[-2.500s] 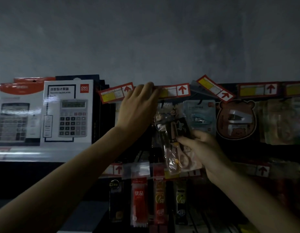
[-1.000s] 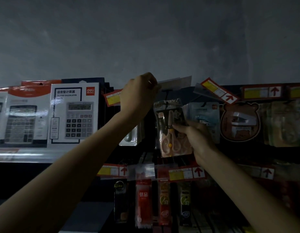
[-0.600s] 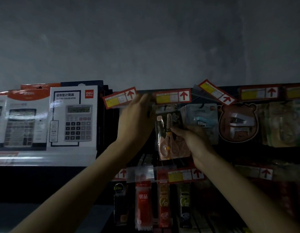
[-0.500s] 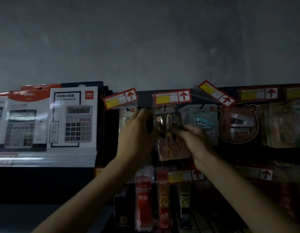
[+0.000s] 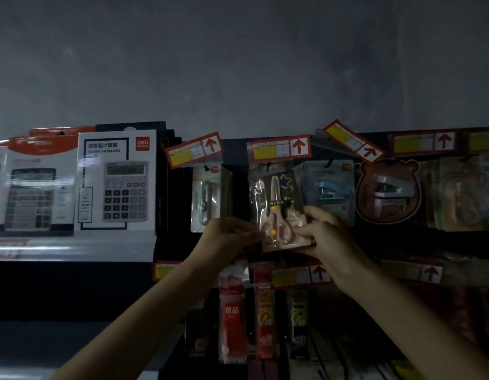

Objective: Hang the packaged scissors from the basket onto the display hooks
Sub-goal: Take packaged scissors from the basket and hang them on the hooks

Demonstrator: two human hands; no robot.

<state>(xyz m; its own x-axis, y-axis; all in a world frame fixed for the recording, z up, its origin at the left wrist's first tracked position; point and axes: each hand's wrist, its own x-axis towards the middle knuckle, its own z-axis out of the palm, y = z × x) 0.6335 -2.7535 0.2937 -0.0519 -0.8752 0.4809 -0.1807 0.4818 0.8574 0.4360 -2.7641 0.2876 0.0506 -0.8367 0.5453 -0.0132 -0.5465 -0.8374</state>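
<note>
The clear plastic pack of pink scissors with yellow pivot hangs under a red-and-yellow price tag with an arrow. The right hand pinches its lower right corner in a closed grip; the left hand pinches its lower left edge. A blue stapler pack hangs just beside it.
</note>
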